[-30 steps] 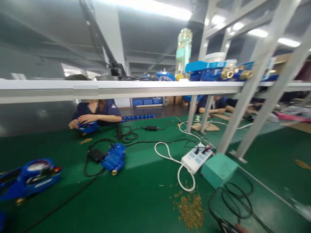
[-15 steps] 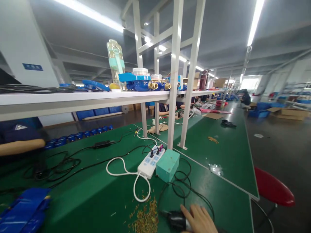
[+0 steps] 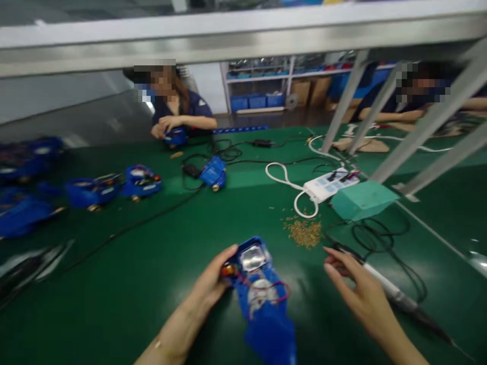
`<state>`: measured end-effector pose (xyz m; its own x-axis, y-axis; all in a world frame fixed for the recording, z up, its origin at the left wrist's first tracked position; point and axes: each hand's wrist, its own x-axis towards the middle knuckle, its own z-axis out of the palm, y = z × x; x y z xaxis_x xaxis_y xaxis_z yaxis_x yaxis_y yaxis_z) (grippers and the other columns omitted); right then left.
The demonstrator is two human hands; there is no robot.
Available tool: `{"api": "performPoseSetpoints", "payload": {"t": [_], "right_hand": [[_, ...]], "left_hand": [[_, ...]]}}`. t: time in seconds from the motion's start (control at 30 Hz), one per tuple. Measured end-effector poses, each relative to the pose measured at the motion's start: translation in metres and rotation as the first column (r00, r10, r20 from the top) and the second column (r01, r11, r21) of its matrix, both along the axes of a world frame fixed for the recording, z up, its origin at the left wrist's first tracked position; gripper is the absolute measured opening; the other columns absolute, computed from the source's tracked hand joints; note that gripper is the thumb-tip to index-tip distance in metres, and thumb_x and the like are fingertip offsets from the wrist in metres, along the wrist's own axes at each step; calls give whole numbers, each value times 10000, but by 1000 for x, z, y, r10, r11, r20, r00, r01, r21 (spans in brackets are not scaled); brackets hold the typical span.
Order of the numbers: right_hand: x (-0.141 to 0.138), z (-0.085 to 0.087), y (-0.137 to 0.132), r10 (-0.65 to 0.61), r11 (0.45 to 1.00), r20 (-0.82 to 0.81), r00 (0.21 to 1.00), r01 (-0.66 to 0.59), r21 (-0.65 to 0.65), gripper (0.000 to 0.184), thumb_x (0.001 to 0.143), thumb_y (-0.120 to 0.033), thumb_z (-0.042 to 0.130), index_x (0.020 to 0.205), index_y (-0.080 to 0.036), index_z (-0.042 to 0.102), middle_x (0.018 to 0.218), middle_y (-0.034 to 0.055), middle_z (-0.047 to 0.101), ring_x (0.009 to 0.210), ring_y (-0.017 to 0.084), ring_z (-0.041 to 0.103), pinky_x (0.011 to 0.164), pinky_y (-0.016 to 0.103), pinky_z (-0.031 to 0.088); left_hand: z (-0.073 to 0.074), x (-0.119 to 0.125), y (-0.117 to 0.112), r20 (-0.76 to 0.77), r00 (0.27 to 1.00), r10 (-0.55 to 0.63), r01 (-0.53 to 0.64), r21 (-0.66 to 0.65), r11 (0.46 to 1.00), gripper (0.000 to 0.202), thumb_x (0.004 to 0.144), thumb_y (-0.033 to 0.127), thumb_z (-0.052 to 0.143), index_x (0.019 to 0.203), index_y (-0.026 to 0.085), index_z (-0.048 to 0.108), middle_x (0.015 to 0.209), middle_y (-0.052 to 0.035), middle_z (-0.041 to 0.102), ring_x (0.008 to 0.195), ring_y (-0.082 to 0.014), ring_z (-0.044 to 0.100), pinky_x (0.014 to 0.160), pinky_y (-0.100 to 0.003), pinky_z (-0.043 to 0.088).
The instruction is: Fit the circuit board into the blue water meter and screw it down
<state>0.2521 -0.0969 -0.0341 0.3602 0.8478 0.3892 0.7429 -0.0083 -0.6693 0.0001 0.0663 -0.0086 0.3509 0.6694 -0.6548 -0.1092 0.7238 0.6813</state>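
1. The blue meter housing (image 3: 262,299) is lying on the green bench mat (image 3: 152,284), directly in front of the person and between both hands. Its cover is off: red wiring and a pale inner plate are showing, so the unit is judged to be mid-assembly and not yet closed.
2. The left hand (image 3: 213,284) is resting against the housing's upper left corner, with fingertips closed around a small red part there and steadying the unit.
3. The right hand (image 3: 353,289) is hovering just right of the housing, fingers spread and gripping nothing. It is sitting beside the soldering iron (image 3: 395,294), which is lying on the mat; contact with the iron cannot be confirmed.
4. A heap of small brass-coloured bits (image 3: 304,233) is lying just beyond the housing, near the white power strip (image 3: 331,185) and a teal box (image 3: 361,199).
5. Several more blue housings (image 3: 140,181) are waiting at the left, open as well, so further units are judged outstanding.
6. Across the bench, a co-worker (image 3: 178,116) is handling a similar blue unit.
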Motion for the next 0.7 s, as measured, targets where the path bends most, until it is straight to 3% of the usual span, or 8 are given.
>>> {"api": "performPoseSetpoints", "payload": {"t": [0.07,0.17,0.27,0.4,0.5,0.6,0.7], "right_hand": [[-12,-1,-3,83,990,-175,981,-101,-97,370,988,-472,526,1261,-241,621,1017,48,719,846,162,723,727,238,611],[-25,-2,-11,152,964,-303,941,-209,-166,378,975,-486,540,1234,-237,657,1048,51,736,872,164,737,726,220,612],[-34,-2,-17,212,951,-277,937,-263,-163,345,986,-471,520,1203,-259,684,1077,35,742,947,170,730,787,233,604],[-34,2,-22,152,973,-188,970,-180,-146,302,1039,-359,429,1239,-267,635,1012,-1,749,870,119,730,762,193,580],[-27,13,-30,226,974,-65,972,-227,-2,267,996,-237,465,1229,-221,595,1015,18,724,910,109,710,825,172,552],[-17,30,-37,421,888,172,891,-443,123,313,880,-109,557,1168,-217,613,1090,46,685,1064,148,652,959,219,513],[-11,47,-36,602,735,386,699,-674,74,327,875,-112,595,1143,-275,688,1179,31,657,1173,194,584,1064,286,456]], "left_hand": [[-12,-3,-22,2,1000,8,-8,-56,998,230,901,342,690,902,116,647,779,-18,665,622,-126,624,594,-273,552],[-22,11,-33,38,999,-35,38,-65,997,332,772,421,798,828,123,662,720,-22,677,574,-134,619,546,-271,542],[-23,17,-32,56,994,-96,98,-35,995,437,687,503,839,863,133,686,731,-24,693,584,-134,623,536,-261,540],[-20,8,-30,52,984,-171,172,-9,985,527,642,576,844,892,137,696,750,-35,707,610,-142,631,553,-266,542],[-22,3,-32,40,981,-187,187,17,982,574,623,630,833,886,138,696,764,-37,704,637,-142,633,560,-255,535],[-22,2,-34,26,982,-186,184,40,982,624,599,683,816,891,145,694,780,-33,695,647,-138,624,559,-246,520],[-21,4,-36,-2,983,-182,182,71,981,646,598,718,791,881,148,682,770,-29,678,640,-135,605,571,-251,502]]}}
